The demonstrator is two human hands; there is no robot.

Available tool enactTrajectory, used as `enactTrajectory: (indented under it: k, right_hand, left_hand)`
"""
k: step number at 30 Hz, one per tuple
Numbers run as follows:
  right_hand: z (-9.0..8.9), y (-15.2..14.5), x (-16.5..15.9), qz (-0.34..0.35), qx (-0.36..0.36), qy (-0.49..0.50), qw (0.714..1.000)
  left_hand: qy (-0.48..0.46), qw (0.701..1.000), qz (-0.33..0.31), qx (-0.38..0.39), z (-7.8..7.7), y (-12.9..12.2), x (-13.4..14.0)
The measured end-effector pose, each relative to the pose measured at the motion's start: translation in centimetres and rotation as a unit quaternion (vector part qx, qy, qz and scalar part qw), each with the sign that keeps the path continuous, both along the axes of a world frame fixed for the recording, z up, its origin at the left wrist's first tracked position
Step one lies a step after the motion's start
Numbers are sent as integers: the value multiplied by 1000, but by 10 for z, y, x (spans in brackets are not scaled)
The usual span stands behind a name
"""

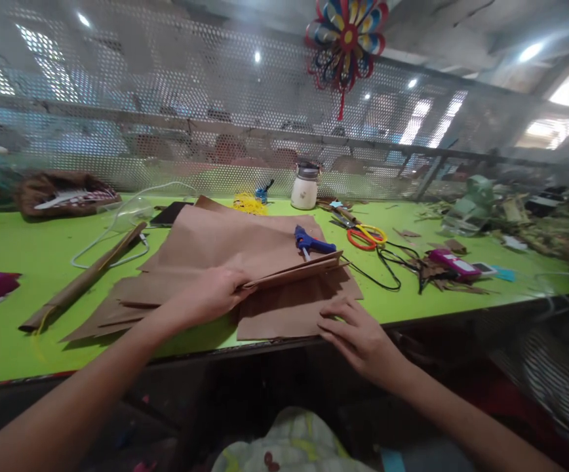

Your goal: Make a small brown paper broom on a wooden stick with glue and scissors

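Sheets of brown kraft paper (191, 233) lie stacked and overlapping at the middle of the green table. My left hand (218, 288) is closed on the near end of a folded brown paper edge, which is raised off the sheet below. Under that fold a flat brown paper sheet (279, 319) reaches the table's front edge. My right hand (358, 337) has its curled fingertips at that sheet's right front corner, pinching it. A blue glue gun (314, 241) rests on the paper just behind the fold, its nozzle out of clear sight.
Orange and yellow-handled scissors (363, 236) lie right of the paper, near a black cord (387, 285). A rolled brown paper tube (85, 278) lies left. A white jar (305, 187) stands behind, before a perforated metal screen (191, 131). Dried leaf scraps (525, 226) cover the far right.
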State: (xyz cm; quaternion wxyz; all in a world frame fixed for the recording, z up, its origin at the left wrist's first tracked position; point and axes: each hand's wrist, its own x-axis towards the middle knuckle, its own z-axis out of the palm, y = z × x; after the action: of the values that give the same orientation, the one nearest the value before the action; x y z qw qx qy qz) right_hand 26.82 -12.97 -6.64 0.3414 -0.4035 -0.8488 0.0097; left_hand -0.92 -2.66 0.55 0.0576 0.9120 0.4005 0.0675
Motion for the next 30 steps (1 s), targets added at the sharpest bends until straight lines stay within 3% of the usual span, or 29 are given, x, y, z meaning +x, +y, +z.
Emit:
enactTrajectory:
  k: [3, 9, 13, 16, 18, 20, 24, 27, 30]
  right_hand:
    - [-2, 9, -1, 9, 4, 80, 997]
    - [6, 20, -18, -55, 27, 212, 975]
    - [7, 12, -25, 22, -18, 197, 980]
    - [10, 12, -4, -29, 4, 176, 984]
    - [17, 18, 19, -85, 27, 96, 991]
    - [27, 27, 41, -90, 1, -75, 993]
    - [46, 45, 55, -57, -27, -317, 946]
    - [50, 57, 43, -45, -12, -428, 903]
    - [48, 62, 39, -61, -7, -455, 888]
  left_hand:
    - [1, 1000, 2, -6, 2, -2, 1]
    - [-11, 1000, 2, -21, 2, -1, 1]
    - [-23, 999, -13, -24, 0, 0, -1]
    - [-23, 999, -7, -27, -1, 1, -2]
    - [-24, 999, -3, -31, -1, 0, -2]
    - [-25, 999, -2, -29, 0, -1, -1]
    - [-31, 999, -5, -26, 2, -3, 0]
    - [-34, 999, -8, -33, 1, -2, -1]
    - [-37, 999, -15, -27, -3, 0, -3]
